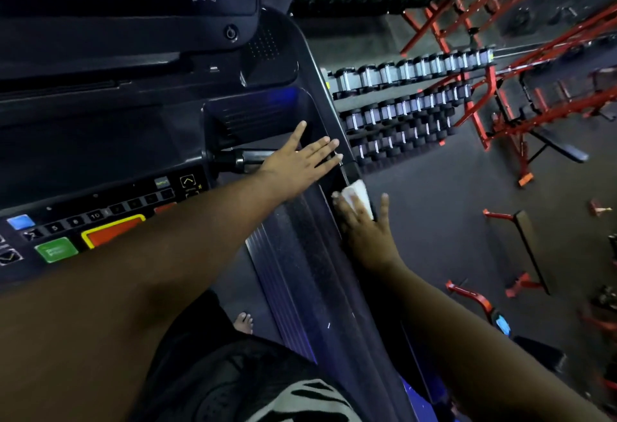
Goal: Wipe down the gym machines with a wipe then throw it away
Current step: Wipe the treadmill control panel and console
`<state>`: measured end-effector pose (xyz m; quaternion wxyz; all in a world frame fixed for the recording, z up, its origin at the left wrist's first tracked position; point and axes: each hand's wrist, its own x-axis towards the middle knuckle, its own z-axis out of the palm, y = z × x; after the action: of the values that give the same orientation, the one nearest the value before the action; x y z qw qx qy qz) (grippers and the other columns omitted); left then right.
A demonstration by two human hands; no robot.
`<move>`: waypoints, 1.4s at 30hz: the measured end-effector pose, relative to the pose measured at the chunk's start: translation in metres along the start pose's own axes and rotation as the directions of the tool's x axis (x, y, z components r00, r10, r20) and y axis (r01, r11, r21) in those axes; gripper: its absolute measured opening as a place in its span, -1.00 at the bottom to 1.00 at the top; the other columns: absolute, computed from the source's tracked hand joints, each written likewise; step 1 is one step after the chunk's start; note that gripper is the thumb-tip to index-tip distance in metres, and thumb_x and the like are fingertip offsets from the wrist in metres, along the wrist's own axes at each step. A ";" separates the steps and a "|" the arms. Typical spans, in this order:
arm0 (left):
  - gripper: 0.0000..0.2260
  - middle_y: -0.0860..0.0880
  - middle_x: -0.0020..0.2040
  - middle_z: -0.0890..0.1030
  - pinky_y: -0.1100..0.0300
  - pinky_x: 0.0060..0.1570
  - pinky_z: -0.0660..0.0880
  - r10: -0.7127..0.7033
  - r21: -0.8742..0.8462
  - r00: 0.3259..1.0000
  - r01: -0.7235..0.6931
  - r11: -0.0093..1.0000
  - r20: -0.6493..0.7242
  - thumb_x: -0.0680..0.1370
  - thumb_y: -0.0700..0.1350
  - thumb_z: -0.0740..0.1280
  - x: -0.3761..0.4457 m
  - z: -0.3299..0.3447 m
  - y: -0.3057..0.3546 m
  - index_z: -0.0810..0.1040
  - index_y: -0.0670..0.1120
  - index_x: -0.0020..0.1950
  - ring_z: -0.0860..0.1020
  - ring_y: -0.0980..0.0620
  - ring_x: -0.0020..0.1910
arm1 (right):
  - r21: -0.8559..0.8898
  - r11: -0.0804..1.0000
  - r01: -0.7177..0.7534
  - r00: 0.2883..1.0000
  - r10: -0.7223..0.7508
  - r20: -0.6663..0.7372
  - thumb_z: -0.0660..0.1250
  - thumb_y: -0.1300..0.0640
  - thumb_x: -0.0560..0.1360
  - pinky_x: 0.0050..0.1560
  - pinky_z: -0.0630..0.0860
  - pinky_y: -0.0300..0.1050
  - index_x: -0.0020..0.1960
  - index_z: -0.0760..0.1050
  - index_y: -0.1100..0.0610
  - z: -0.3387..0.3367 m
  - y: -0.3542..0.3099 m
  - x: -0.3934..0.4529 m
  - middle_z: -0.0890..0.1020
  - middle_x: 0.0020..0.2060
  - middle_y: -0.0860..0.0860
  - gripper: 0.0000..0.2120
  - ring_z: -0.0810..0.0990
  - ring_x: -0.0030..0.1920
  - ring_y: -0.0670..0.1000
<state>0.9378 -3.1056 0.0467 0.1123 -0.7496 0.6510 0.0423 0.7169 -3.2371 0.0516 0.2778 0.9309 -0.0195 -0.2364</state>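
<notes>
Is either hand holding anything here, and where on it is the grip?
The right hand presses a white wipe under straight fingers against the treadmill side rail; no curled grip. The left hand holds nothing.

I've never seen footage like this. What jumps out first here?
Two bare arms reach across a dark treadmill console: the left hand lies flat with straight fingers over the side tray, while the right hand presses a small white wipe against the machine's right edge. At lower left glow the green button and yellow-rimmed red button; behind stand racks of black dumbbells.
</notes>
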 end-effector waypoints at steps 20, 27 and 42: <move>-0.19 -0.18 0.65 -0.29 -0.47 0.47 -0.14 -0.021 0.026 0.999 0.022 0.999 -0.045 0.64 -0.17 0.23 0.000 -0.001 0.064 -0.36 -0.13 0.62 -0.18 -0.12 0.65 | -0.276 0.952 0.135 0.989 -0.114 0.092 0.08 -0.10 0.66 0.25 -0.42 0.68 0.64 -0.04 0.21 0.031 -0.022 -0.044 -0.08 0.62 0.23 -0.32 -0.35 0.57 0.30; -0.13 -0.16 0.64 -0.34 -0.45 0.48 -0.13 -0.056 -0.009 0.997 0.056 0.998 -0.049 0.62 -0.14 0.27 -0.013 0.010 0.094 -0.40 -0.10 0.61 -0.21 -0.10 0.65 | -0.051 0.993 0.105 0.994 -0.106 -0.031 0.16 -0.10 0.64 0.41 -0.32 0.57 0.64 -0.03 0.19 0.034 -0.011 -0.067 -0.04 0.64 0.09 -0.29 -0.23 0.62 0.17; -0.11 -0.12 0.64 -0.35 -0.44 0.48 -0.25 -0.143 -0.068 0.990 0.142 0.988 -0.006 0.62 -0.15 0.28 -0.030 0.003 0.169 -0.40 -0.05 0.62 -0.24 -0.08 0.64 | -0.424 0.885 0.191 0.976 -0.127 0.174 0.06 -0.17 0.66 0.23 -0.46 0.67 0.62 -0.12 0.25 0.064 -0.043 -0.116 -0.15 0.61 0.27 -0.26 -0.37 0.55 0.34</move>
<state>0.7668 -3.0972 0.0310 0.0864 -0.7978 0.5945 0.0521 0.5809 -3.2137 0.0321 0.4578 0.8236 0.0912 -0.3220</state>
